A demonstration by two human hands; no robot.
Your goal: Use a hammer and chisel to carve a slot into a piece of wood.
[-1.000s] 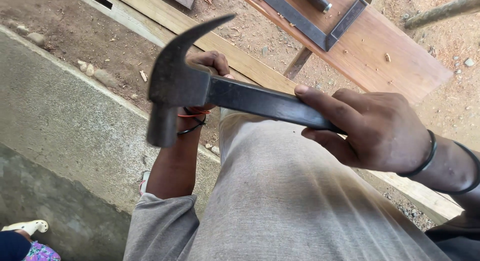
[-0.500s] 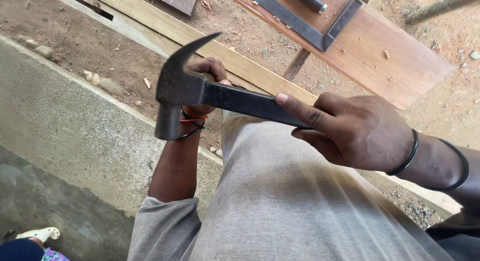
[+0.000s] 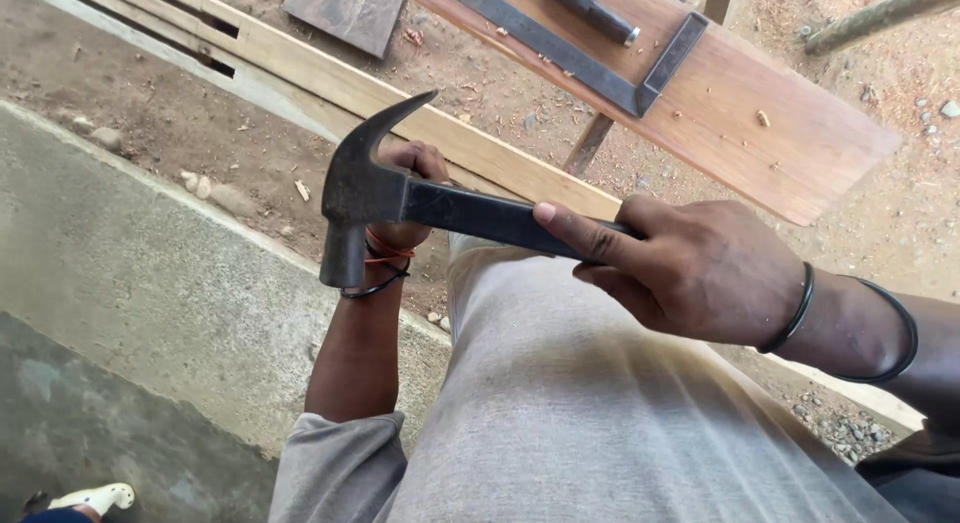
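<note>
My right hand (image 3: 700, 273) is shut on the black handle of a claw hammer (image 3: 355, 198), index finger stretched along the shaft. The steel head points down and its claw curves up to the right. My left hand (image 3: 415, 163) sits just behind the hammer head with curled fingers; red and black bands circle its wrist. The head hides what that hand touches. Both hands are over my grey-clad leg (image 3: 580, 413).
A brown plank (image 3: 780, 133) at the upper right carries a metal try square (image 3: 600, 68) and a dark cylindrical tool (image 3: 590, 11). A long pale timber (image 3: 330, 78) lies on the dirt. A concrete slab (image 3: 130, 273) is at the left, with a white sandal (image 3: 95, 498) below.
The hammer head has dropped slightly and sits closer in front of my left hand. My right hand keeps its grip on the handle.
</note>
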